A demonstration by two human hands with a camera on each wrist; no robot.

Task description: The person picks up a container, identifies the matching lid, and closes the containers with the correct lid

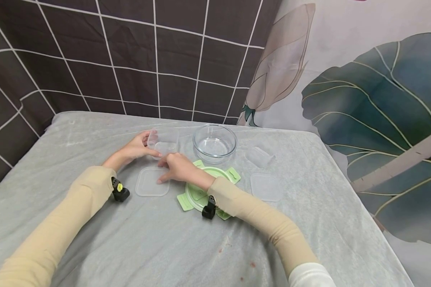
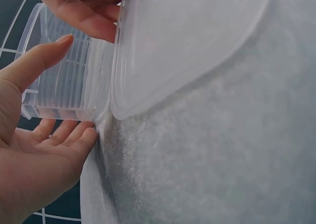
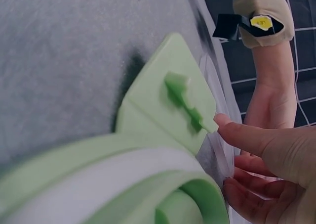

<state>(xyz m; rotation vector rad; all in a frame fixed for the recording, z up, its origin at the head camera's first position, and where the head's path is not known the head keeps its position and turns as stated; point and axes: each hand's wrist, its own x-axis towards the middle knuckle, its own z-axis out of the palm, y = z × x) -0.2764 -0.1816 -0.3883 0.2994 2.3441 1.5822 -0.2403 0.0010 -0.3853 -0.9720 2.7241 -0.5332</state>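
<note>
My left hand is around a clear plastic square container on the far left of the table, thumb in front and fingers along its other side. The left wrist view shows the container's ribbed wall between that thumb and the fingers. My right hand hovers palm down with loosely bent fingers, holding nothing. Its fingertips are right at the edge of a translucent square lid, which lies flat just in front of the container. Below my right wrist lies a round green-and-clear lid with flaps folded outward.
A round glass bowl stands behind the green lid. To its right are a small clear container, lying tilted, and another translucent square lid. A grey cloth covers the table; a dark checked curtain hangs behind it.
</note>
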